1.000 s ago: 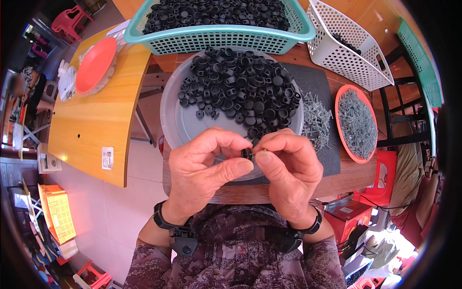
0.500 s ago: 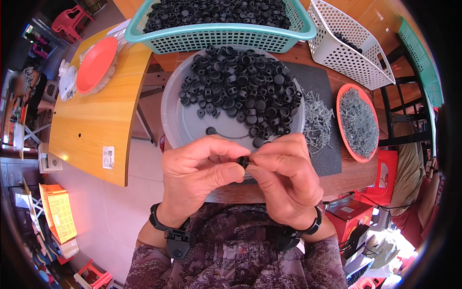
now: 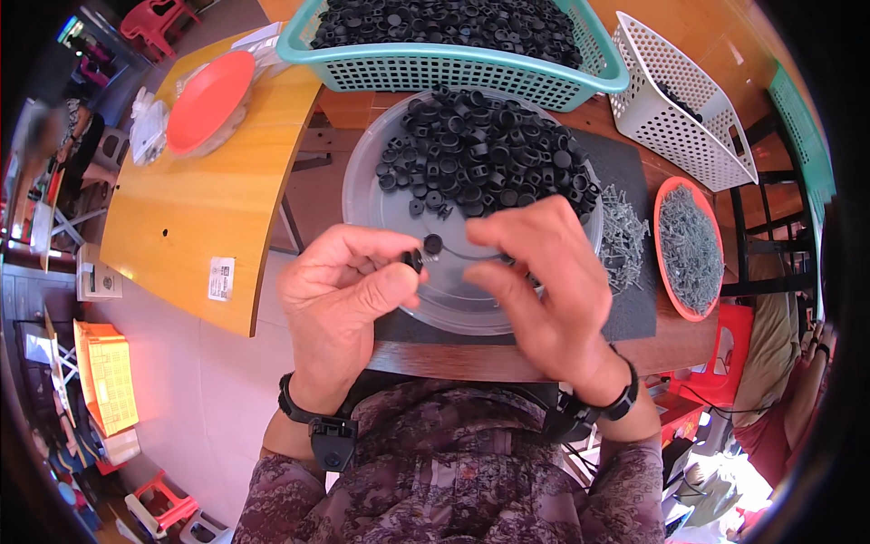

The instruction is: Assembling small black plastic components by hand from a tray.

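Between thumb and fingertips, my left hand (image 3: 337, 283) pinches a small round black plastic cap (image 3: 411, 261). A short piece of metal that looks like a screw (image 3: 430, 258) sticks out of its right side. My right hand (image 3: 555, 286) is off to the right with thumb and forefinger apart, over the near right part of a grey-white basin (image 3: 361, 204). Nothing shows between its fingers. Many similar black parts (image 3: 485, 150) are heaped in the basin's far side. One loose black cap (image 3: 433, 244) lies near the left fingertips.
Loose screws (image 3: 623, 238) are piled on a dark mat (image 3: 634, 317) right of the basin. Beyond them is an orange plate (image 3: 659, 238) full of screws. A teal basket (image 3: 453, 74) of black parts and a white basket (image 3: 675, 136) stand behind. A yellow table (image 3: 195, 213) is at left.
My right hand has let go of the screw and black cap, spread its fingers and moved right. My left hand has shifted slightly left and up, still pinching the cap. The whole view has shifted.
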The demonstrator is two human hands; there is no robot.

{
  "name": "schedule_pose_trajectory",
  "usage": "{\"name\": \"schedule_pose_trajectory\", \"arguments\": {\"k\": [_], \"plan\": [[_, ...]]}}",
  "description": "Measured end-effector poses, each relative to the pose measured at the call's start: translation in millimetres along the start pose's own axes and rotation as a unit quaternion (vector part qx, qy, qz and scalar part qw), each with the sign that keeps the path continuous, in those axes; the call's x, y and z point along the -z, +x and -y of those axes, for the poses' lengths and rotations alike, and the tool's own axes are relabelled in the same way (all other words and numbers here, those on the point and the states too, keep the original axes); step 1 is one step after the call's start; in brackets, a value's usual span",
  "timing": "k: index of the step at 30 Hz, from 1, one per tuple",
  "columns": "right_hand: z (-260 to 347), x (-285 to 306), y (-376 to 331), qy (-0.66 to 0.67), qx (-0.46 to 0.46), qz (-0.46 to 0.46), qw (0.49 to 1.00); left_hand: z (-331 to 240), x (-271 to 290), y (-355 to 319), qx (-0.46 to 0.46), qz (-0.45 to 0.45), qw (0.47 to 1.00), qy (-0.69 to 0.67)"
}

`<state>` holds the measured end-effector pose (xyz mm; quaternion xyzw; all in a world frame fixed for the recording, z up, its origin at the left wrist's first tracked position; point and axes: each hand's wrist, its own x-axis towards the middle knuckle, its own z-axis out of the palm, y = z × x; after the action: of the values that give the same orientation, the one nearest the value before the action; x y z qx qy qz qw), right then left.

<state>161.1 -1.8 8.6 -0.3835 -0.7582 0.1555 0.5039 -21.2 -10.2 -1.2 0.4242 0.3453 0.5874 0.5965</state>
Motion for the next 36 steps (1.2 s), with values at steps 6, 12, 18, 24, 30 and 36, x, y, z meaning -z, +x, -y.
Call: {"name": "schedule_pose_trajectory", "arguments": {"k": [6, 12, 18, 24, 30, 36], "plan": [[-20.0, -17.0, 6.5, -0.125, 0.006, 0.147, 0.981, 2.6, 7.3, 0.6, -0.016, -0.032, 0.999, -0.006], [-25.2, -30.3, 6.5, -0.212, 0.052, 0.201, 0.955, 1.0, 4.3, 0.7, -0.009, -0.042, 0.999, 0.019], [0.4, -7.9, 12.2, -0.082, -0.025, 0.181, 0.980, 5.7, -0.2, 1.5, -0.040, -0.014, 0.998, 0.052], [12.2, 7.0, 6.3, 0.097, -0.164, 0.150, 0.970, 10.4, -7.3, 0.9, -0.025, -0.003, 0.999, 0.028], [25.8, 0.1, -4.2, 0.133, -0.248, 0.057, 0.958, 9.7, -18.2, -3.7, -0.011, -0.029, 0.999, 0.016], [19.8, -2.1, -15.7, 0.113, -0.195, -0.024, 0.974, 11.1, -26.5, -4.7, 0.016, -0.022, 0.999, -0.040]]}}
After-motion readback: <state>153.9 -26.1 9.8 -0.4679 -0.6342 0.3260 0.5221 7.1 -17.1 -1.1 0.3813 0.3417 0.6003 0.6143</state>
